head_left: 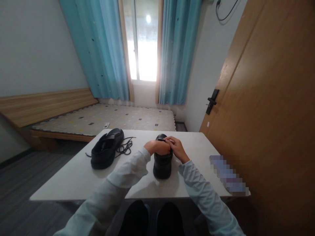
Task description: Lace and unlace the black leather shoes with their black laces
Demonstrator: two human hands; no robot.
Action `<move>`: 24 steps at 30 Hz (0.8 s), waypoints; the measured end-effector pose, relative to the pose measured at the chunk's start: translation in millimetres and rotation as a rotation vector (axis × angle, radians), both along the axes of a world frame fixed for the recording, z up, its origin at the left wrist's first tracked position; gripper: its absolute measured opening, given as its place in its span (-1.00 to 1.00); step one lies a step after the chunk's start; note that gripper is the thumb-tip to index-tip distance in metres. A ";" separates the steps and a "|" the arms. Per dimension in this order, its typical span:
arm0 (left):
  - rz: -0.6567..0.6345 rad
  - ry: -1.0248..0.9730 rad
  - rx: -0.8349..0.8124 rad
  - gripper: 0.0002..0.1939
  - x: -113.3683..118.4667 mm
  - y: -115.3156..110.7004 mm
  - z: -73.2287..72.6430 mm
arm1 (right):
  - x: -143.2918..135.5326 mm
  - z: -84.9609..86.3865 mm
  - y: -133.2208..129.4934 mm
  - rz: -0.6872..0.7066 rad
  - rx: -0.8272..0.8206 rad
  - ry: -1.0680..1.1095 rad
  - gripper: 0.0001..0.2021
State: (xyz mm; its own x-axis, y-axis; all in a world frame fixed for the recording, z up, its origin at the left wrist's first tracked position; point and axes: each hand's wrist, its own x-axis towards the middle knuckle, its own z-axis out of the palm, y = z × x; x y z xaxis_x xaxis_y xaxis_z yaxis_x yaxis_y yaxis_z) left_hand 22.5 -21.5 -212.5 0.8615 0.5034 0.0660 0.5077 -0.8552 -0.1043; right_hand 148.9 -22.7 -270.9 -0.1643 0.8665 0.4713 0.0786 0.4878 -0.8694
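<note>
A black shoe (162, 169) rests on the white table (137, 189) in front of me, its heel towards me and its toe pointing away. Across its upper lies my left hand (160, 148), fingers curled over the shoe and partly hidden. From the other side, my right hand (177, 149) meets it at the lacing area, its fingertips pinched together. Whatever is between those fingertips is too small to make out. To the left stands a second black shoe (106, 150), with its loose black shoelace (125, 147) spilling onto the table beside it.
A blurred-out flat item (228, 175) lies along the table's right edge, close to the wooden door (270, 108). Behind the table is a bed (128, 114) with a patterned mattress, bearing a small white object (106, 125). Blue curtains (105, 49) frame the window.
</note>
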 end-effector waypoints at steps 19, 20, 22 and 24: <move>0.245 -0.023 -0.177 -0.74 -14.6 -71.2 38.5 | -1.1 -0.6 -0.8 -0.041 -0.007 0.006 -0.80; 0.237 -0.011 -0.175 -0.73 -15.4 -68.9 34.8 | -1.1 0.0 -1.5 -0.040 -0.005 0.006 -0.80; 0.233 0.013 -0.173 -0.74 -16.3 -62.9 27.6 | -1.2 1.0 -2.6 -0.040 -0.006 0.007 -0.80; 0.235 0.031 -0.191 -0.74 -15.8 -56.2 22.1 | -1.2 1.0 -3.0 -0.038 -0.010 0.006 -0.79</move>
State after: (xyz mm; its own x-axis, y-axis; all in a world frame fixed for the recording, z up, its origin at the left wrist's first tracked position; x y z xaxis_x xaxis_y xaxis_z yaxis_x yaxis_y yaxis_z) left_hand 6.7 -77.7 -190.4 0.7202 0.6899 -0.0736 0.6930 -0.7204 0.0284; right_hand 147.7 -25.7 -269.8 -0.1280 0.8769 0.4633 0.0916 0.4756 -0.8749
